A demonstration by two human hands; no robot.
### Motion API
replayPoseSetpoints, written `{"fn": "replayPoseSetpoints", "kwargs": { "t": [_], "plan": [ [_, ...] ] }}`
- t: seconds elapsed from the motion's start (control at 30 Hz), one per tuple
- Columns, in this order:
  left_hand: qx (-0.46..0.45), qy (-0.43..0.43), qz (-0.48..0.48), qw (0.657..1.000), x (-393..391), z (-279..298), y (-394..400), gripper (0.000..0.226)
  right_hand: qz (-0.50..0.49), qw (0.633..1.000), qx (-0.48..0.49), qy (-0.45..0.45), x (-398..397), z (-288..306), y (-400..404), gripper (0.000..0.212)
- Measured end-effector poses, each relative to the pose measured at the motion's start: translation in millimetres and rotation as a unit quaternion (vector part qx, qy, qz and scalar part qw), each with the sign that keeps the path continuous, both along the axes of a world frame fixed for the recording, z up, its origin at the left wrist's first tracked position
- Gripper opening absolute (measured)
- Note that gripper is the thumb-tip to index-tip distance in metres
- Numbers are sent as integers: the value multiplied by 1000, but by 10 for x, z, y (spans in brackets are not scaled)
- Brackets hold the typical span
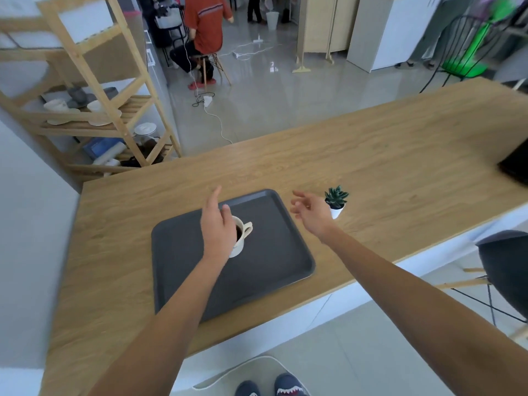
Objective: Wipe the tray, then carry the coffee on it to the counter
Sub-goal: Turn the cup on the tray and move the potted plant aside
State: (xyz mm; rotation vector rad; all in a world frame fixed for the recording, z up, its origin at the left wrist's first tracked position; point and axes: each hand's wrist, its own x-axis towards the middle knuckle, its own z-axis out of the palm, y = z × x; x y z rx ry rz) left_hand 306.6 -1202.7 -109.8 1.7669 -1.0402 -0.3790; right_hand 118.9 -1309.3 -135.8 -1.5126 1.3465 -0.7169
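A dark grey tray lies flat on the wooden counter in front of me. On it stands a white mug of coffee, its handle pointing right. My left hand hovers over the tray just left of the mug, fingers apart, covering part of the mug's side and holding nothing. My right hand is held above the tray's right rim, fingers spread and empty. No cloth is in view.
A small potted succulent stands just right of my right hand. A black object sits at the counter's right edge. A wooden shelf with dishes stands at left. A dark chair is at right. A seated person is beyond the counter.
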Motion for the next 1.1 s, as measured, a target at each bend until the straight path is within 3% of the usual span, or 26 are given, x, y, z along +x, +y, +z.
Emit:
{"fn": "replayPoseSetpoints", "kwargs": {
  "t": [0.07,0.13,0.27,0.37,0.5,0.6,0.87,1.1],
  "plan": [
    [25,-1,-114,993,-299,58,-230,41,-76,996,-27,-22,-267,153,-98,32],
    [79,51,-202,975,-623,75,-474,40,-158,985,-55,-26,-526,207,-200,30],
    [205,245,-222,921,-1144,-54,-930,44,-248,967,-53,30,-938,87,-367,32],
    [260,374,-191,869,-1370,-185,-1089,48,-201,978,32,45,-1098,-137,-457,36],
    [268,427,-179,845,-1526,-302,-1136,52,-149,976,143,-67,-1115,-350,-487,39],
    [259,464,-184,827,-1546,-337,-1168,48,-114,971,169,-123,-1049,-343,-479,37],
    [188,477,-187,838,-1026,47,-1315,39,-45,974,162,-155,-565,1,-812,40],
    [98,454,-125,877,358,458,-1302,27,94,973,144,-155,960,515,-1084,42]
  ]
}}
